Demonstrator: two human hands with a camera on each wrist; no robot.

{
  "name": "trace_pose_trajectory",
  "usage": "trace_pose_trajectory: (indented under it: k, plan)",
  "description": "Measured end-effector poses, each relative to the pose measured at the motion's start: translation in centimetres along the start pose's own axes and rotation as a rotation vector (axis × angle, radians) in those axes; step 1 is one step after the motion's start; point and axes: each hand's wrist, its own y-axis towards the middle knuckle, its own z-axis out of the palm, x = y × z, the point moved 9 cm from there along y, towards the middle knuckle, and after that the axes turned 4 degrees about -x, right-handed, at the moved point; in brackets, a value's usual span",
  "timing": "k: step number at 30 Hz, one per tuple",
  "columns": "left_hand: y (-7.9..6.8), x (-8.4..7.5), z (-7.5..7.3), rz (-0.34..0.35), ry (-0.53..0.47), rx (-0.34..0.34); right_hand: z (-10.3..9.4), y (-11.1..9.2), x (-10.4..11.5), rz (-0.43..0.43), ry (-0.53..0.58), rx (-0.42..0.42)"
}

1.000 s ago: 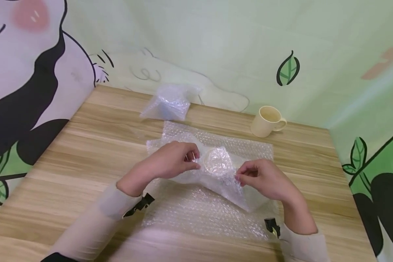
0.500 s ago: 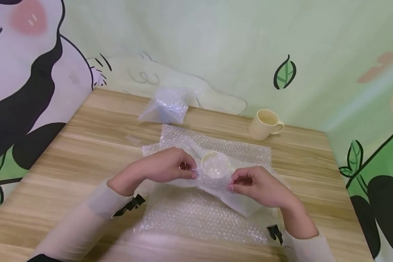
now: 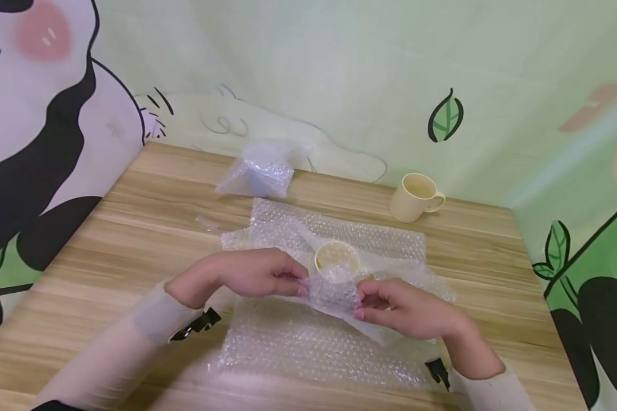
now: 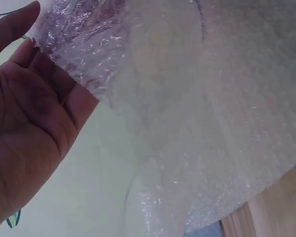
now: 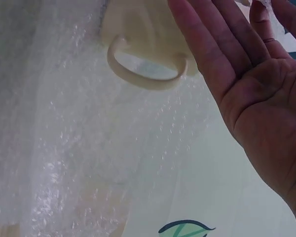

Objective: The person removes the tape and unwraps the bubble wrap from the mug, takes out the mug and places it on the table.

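Observation:
A cream mug (image 3: 336, 251) stands on bubble wrap (image 3: 319, 342) in the middle of the table, its round mouth facing up in the head view. In the right wrist view the mug's handle (image 5: 148, 81) shows close beside the fingers. A flap of the wrap (image 3: 331, 294) is bunched against the mug's near side and hides its lower part. My left hand (image 3: 259, 273) pinches this flap at its left, between thumb and fingertips. On the other side, my right hand (image 3: 411, 311) pinches it near the mug's right front.
A second cream mug (image 3: 413, 197) stands unwrapped at the back right, handle to the right. A bubble-wrapped bundle (image 3: 262, 168) with something bluish inside sits at the back left. A small clear scrap (image 3: 205, 222) lies left of the wrap. A printed cloth wall (image 3: 298, 68) borders the table.
Both hands have drawn the wrap flap down and toward me, off the mug's top. The rim, covered a second ago, now shows bare. The head view has shifted slightly.

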Motion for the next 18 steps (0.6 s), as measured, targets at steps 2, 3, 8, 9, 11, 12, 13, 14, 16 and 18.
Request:
trace_pose_trajectory:
  k: [2,3,8,9,11,12,13,14,16,18]
  plan:
    - [-0.1,0.0,0.4,0.001,-0.017,0.025,0.5,0.0,0.1,-0.021,-0.008,0.024]
    - [-0.2,0.0,0.5,0.003,-0.021,0.033,0.7,0.0,0.1,-0.030,-0.012,0.034]
    - [-0.2,0.2,1.2,0.010,-0.030,0.064,1.5,0.0,0.1,-0.049,-0.044,0.060]
    - [-0.2,0.2,1.3,0.010,-0.030,0.067,1.6,0.0,0.0,-0.045,-0.045,0.066]
    - [-0.3,0.3,1.4,0.007,-0.035,0.077,1.9,0.1,-0.1,-0.037,-0.044,0.079]
    - [-0.3,0.4,1.5,0.001,-0.039,0.083,2.0,0.2,-0.2,-0.034,-0.046,0.085]
    - [-0.3,0.5,1.6,-0.007,-0.044,0.091,2.1,0.2,-0.2,-0.028,-0.051,0.091]
    - [-0.3,0.6,1.7,-0.019,-0.044,0.098,2.3,0.2,-0.3,-0.021,-0.054,0.097]
    - [-0.4,1.1,1.8,-0.064,-0.038,0.100,2.5,0.3,-0.6,-0.008,-0.067,0.108]
    - [-0.6,1.9,1.8,-0.134,-0.024,0.085,2.7,0.3,-0.8,0.002,-0.086,0.117]
